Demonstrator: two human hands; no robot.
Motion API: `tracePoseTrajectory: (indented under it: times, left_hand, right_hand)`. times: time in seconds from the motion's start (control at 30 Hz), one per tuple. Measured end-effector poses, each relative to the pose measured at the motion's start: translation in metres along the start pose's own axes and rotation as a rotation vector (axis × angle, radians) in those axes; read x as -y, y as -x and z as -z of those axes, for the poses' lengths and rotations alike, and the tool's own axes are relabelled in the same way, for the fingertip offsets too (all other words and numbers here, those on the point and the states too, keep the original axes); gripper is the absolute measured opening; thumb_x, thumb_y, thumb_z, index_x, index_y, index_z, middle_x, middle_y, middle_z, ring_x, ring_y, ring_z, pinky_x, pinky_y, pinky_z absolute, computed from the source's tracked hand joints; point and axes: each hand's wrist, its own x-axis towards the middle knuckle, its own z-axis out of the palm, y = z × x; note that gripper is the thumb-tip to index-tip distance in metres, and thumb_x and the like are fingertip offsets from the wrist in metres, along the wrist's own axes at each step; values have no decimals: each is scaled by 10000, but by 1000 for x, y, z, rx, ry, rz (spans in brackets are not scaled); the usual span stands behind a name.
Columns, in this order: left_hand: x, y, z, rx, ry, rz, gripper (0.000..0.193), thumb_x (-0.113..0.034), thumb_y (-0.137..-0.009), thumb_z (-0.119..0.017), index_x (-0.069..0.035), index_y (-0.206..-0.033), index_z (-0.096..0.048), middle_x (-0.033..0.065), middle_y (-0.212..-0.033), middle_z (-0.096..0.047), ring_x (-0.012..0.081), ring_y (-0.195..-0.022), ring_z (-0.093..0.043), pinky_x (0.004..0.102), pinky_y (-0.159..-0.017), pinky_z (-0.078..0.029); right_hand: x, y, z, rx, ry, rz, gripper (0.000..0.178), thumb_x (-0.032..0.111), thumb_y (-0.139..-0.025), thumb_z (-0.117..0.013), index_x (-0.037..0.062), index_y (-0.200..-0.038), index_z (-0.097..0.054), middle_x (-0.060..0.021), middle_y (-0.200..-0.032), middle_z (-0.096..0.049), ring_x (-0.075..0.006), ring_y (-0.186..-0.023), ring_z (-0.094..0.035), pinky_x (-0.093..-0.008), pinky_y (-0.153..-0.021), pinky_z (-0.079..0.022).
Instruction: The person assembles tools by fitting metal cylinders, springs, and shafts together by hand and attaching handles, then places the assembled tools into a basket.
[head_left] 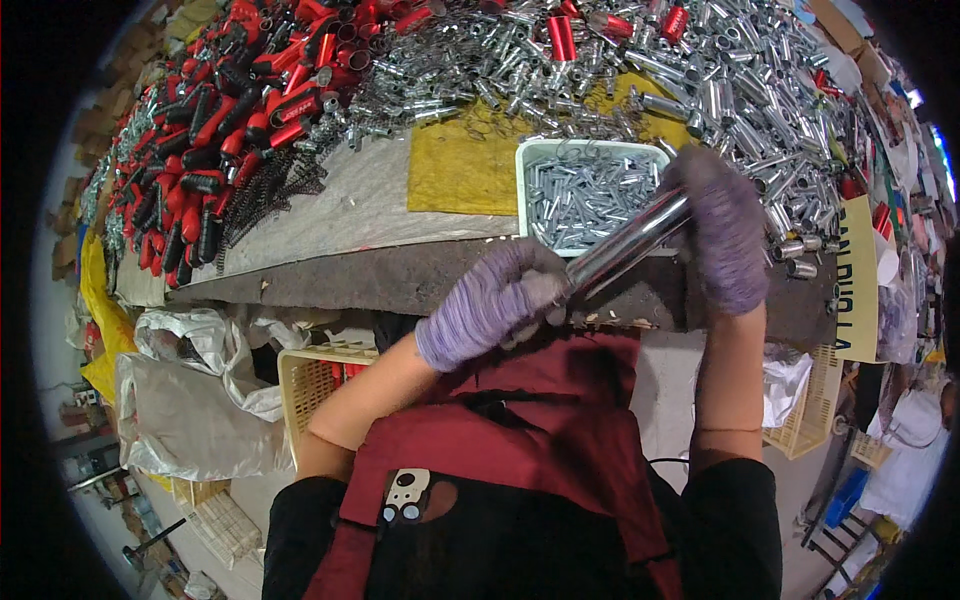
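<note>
A shiny chrome tube (628, 243) slants between my two purple-gloved hands, above the front edge of the bench. My left hand (500, 302) is closed round its lower, nearer end. The upper, farther end sits in my right hand (722, 225), whose fingers are curled over it and slightly smeared. Just behind the tube stands a white plastic tray (523, 195) holding many small metal pins (575, 200). Part of the tray's right side is hidden by my right hand.
Red and black handles (200, 150) are heaped at the left, beside dark springs (265, 190). Loose chrome tubes (740, 100) pile up at the right and back. Yellow cloth (460, 170) lies under some parts. Plastic crates (305, 395) and a white sack (200, 410) stand below the bench.
</note>
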Motion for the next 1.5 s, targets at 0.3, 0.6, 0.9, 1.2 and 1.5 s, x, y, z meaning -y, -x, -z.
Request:
tracePoseTrajectory:
  times: [0.3, 0.6, 0.9, 1.2, 1.5]
  left_hand:
    - [47, 33, -19, -183, 176, 109, 593, -472, -828, -592, -44, -1209, -440, 34, -797, -539, 78, -594, -505, 223, -487, -419]
    - [56, 35, 7, -15, 46, -83, 487, -241, -861, -628, -95, -1293, -457, -1, -821, -562, 36, -643, -502, 199, -528, -406]
    - [43, 47, 30, 15, 213, 143, 324, -322, -899, -550, -87, -1117, -504, -34, -687, -484, 36, -528, -436, 194, -430, -338]
    - [58, 47, 36, -53, 55, -40, 304, -293, -900, -534, -89, -1126, -525, -21, -717, -525, 48, -537, -458, 200, -449, -356]
    - [41, 48, 26, -53, 120, 100, 297, -277, -898, -539, -85, -1124, -532, -24, -686, -519, 52, -514, -456, 208, -440, -367]
  right_hand:
    - [-11, 46, -65, 204, 680, 529, 332, 320, -916, -468, 5, -939, -569, -178, -821, -597, -340, -764, -602, -372, -659, -468]
    - [-3, 27, -64, 577, 433, 184, 262, 256, -900, -479, 36, -959, -609, -155, -844, -605, -340, -817, -580, -385, -737, -466]
    - [-18, -11, -72, 438, 1019, 343, 214, 206, -811, -599, 93, -991, -627, -131, -1012, -594, -305, -977, -553, -397, -830, -448]
    - [39, 19, -72, 391, 661, 437, 83, 121, -784, -611, 67, -847, -599, -106, -847, -600, -305, -826, -584, -387, -717, -467]
    - [38, 48, -93, 553, 810, 540, 154, 136, -700, -623, 72, -831, -573, -115, -863, -574, -305, -800, -581, -399, -646, -488]
